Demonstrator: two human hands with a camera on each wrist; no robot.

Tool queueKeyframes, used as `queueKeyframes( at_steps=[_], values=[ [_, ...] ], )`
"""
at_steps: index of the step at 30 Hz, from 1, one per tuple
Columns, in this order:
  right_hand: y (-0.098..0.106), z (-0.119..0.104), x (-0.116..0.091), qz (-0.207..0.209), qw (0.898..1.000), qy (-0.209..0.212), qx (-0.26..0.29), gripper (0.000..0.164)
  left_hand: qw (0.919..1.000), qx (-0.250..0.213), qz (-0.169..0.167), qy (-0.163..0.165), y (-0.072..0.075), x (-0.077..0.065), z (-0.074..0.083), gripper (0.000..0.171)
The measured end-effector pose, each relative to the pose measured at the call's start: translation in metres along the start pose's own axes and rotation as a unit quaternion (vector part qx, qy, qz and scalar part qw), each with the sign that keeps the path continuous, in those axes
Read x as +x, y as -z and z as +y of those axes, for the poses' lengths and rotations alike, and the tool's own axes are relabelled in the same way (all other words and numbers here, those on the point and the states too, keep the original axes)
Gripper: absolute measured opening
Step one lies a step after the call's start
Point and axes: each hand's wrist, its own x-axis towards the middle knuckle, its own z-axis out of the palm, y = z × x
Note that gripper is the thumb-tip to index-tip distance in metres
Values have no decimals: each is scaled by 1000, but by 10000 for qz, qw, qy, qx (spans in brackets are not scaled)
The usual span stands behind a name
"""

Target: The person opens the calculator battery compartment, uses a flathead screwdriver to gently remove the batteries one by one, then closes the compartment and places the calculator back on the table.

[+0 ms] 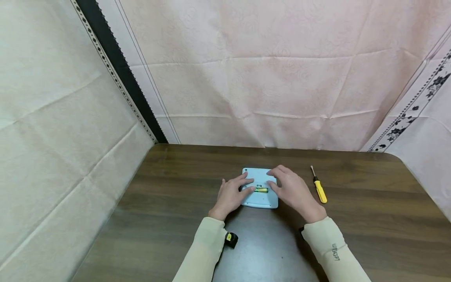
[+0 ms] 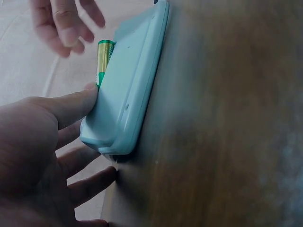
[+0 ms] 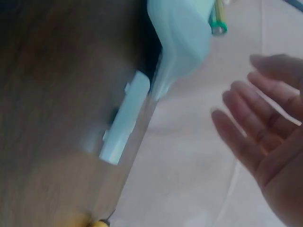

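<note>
A light-blue flat plastic device (image 1: pixel 259 199) lies on the table with its battery slot facing up. In the slot sits a gold-and-green battery (image 1: pixel 261 190), which stands out above the casing in the left wrist view. My left hand (image 1: pixel 230 196) rests at the device's left side, thumb tip beside the battery and the other fingers fairly straight along the edge. Over the device's right side hovers my right hand (image 1: pixel 294 192), its fingers loosely spread and holding nothing. A small light-blue battery cover (image 3: pixel 124 120) lies on the table beside the device in the right wrist view.
A screwdriver (image 1: pixel 320 190) with a yellow handle lies on the wooden table (image 1: pixel 370 203) to the right of my right hand. Pale cloth (image 1: pixel 264 90) hangs behind the table's far edge, with more cloth at both sides.
</note>
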Motion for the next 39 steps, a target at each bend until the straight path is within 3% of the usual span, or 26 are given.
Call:
queueKeyframes(
  at_steps=[5,10,39],
  values=[
    [-10,-6,2,-179,9963,780,-299,28,10000,20,14,-66,0,0,0,39],
    [-16,-8,3,-373,9922,1146,-315,23,9999,-13,20,-130,-1,-1,-1,39],
    [-29,-5,5,-278,9860,1570,-492,13,10000,-69,15,-60,0,-1,-1,39]
  ],
)
